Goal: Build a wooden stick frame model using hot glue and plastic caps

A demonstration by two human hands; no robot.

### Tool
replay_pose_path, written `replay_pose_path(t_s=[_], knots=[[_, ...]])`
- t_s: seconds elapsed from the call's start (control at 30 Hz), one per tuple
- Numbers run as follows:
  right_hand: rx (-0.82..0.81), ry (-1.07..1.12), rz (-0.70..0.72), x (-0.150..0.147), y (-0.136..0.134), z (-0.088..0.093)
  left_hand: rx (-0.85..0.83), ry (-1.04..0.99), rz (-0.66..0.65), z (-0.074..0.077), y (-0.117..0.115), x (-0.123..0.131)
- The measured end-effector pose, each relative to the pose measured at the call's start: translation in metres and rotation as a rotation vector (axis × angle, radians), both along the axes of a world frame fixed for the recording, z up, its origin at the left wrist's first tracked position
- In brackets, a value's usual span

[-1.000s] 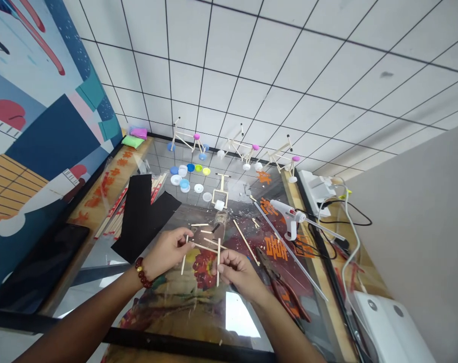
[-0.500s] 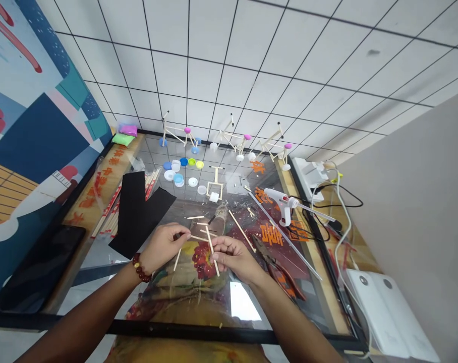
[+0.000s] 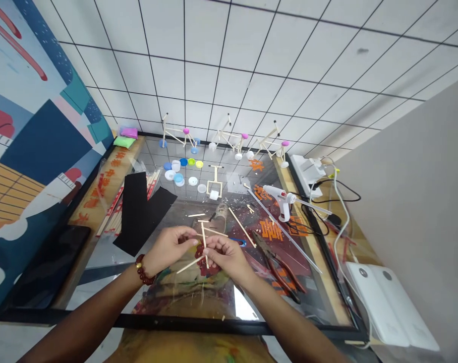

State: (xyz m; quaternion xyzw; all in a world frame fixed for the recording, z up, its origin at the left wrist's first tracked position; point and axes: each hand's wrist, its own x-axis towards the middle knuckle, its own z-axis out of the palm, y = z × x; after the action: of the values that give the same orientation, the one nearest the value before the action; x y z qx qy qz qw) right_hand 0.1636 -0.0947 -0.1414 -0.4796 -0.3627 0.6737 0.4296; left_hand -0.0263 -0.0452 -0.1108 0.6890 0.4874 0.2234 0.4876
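Observation:
Over the glass tabletop, a small joined frame of thin wooden sticks hangs between both hands. My right hand pinches its long upright stick between thumb and fingers. On the other side, my left hand has thumb and fingertips closed on a crosspiece, mostly hidden by the fingers. Another stick slants down to the left from the frame. Loose sticks lie beyond my right hand, and a blue object, partly covered, is beside its fingers.
Pliers and a white glue gun lie right. Black sheets and bundled sticks are left, near a dark phone-like slab. Bottle caps, a stick frame and stick models stand farther back.
My hands have drawn closer together, and the stick frame has turned between them. Its slanting stick now lies flatter. The blue object has come into sight beside my right hand.

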Motion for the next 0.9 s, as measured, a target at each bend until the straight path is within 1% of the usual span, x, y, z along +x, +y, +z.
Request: replay_pose_path(t_s=[0.07,0.1,0.17,0.23,0.33,0.37,0.5,0.6,0.67,0.73,0.9], knots=[[0.011,-0.012,-0.050,-0.001,-0.001,-0.001,0.163,0.195,-0.082,0.006,-0.004,0.000],[0.018,-0.014,-0.076,-0.001,-0.001,-0.002,0.212,0.285,-0.131,0.009,-0.008,0.001],[0.029,-0.007,-0.131,0.001,-0.001,-0.002,0.258,0.416,-0.253,0.013,-0.016,0.005],[0.037,0.011,-0.178,0.003,-0.001,-0.002,0.288,0.480,-0.386,0.014,-0.025,0.011],[0.046,0.036,-0.210,0.004,0.000,-0.001,0.348,0.508,-0.550,0.014,-0.037,0.017],[0.052,0.040,-0.211,0.004,0.000,-0.001,0.364,0.513,-0.584,0.014,-0.040,0.018],[0.077,0.035,-0.211,0.004,0.001,0.000,0.379,0.543,-0.645,0.016,-0.053,0.018],[0.070,0.030,-0.201,0.004,0.001,0.001,0.363,0.559,-0.789,0.017,-0.066,0.019],[0.059,0.031,-0.203,0.004,0.001,0.000,0.395,0.575,-0.873,0.018,-0.072,0.019],[0.051,0.036,-0.213,0.004,0.001,0.000,0.423,0.564,-0.897,0.019,-0.075,0.019],[0.065,0.036,-0.186,0.005,0.001,0.001,0.420,0.501,-0.931,0.019,-0.082,0.016]])
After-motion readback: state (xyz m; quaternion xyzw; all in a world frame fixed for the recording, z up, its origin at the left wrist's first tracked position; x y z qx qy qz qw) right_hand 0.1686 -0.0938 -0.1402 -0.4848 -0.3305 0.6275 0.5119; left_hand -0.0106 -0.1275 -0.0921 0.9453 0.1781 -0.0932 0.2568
